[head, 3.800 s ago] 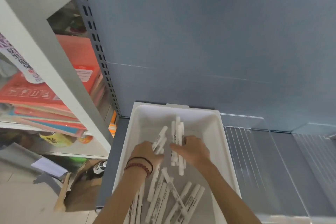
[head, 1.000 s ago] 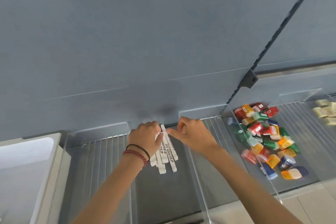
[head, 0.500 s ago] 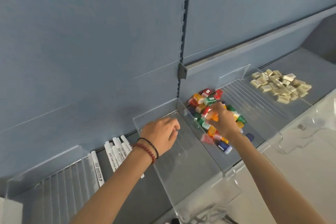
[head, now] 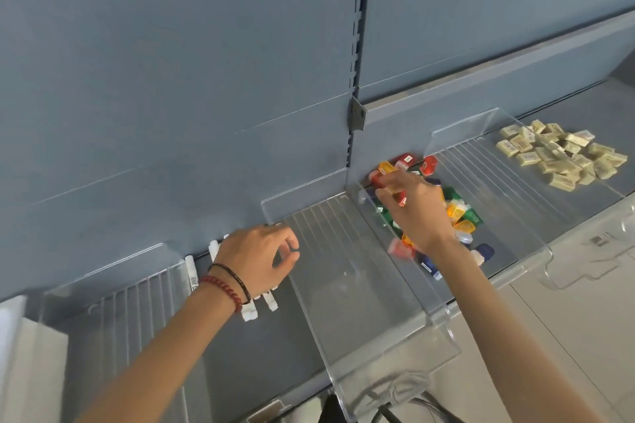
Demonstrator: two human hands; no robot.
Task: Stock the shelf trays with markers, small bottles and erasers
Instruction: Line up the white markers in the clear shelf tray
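Coloured small bottles (head: 458, 213), heaped beside the acrylic tray (head: 343, 268), are gripped by the right hand (head: 417, 213); nothing is held by the loosely curled left hand (head: 257, 256). Bottle stocking is judged underway; a secure lift is required.

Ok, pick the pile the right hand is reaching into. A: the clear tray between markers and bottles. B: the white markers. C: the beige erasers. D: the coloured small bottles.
D: the right hand is down in the coloured small bottles, its fingers curled on a red bottle; the white markers lie by the left hand, and the beige erasers sit far to the right.
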